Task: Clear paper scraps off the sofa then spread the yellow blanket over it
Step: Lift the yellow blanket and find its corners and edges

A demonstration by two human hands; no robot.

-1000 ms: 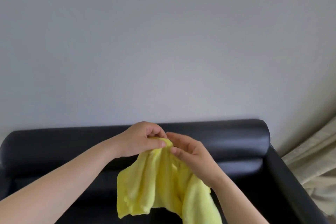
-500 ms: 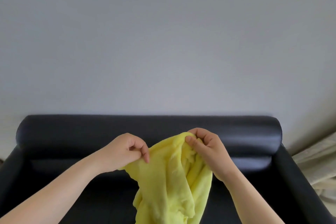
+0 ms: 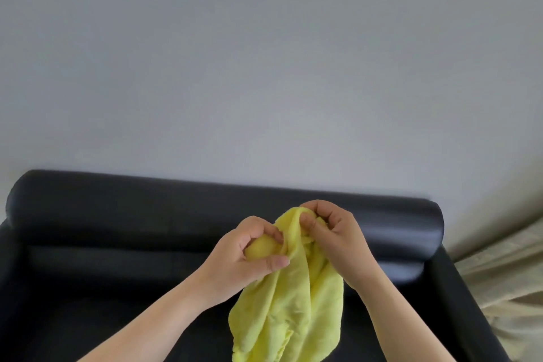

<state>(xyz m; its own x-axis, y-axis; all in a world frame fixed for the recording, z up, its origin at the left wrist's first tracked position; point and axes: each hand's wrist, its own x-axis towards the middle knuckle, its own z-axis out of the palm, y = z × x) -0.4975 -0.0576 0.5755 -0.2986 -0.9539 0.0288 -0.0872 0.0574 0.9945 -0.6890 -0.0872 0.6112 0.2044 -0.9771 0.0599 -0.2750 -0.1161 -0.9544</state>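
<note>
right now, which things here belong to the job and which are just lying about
Part of the job:
- yellow blanket, bunched, gripped by the left hand and the right hand
- black sofa, under the blanket; no paper scraps show on it

Just there:
- grey wall behind the sofa
- beige curtain at the right
</note>
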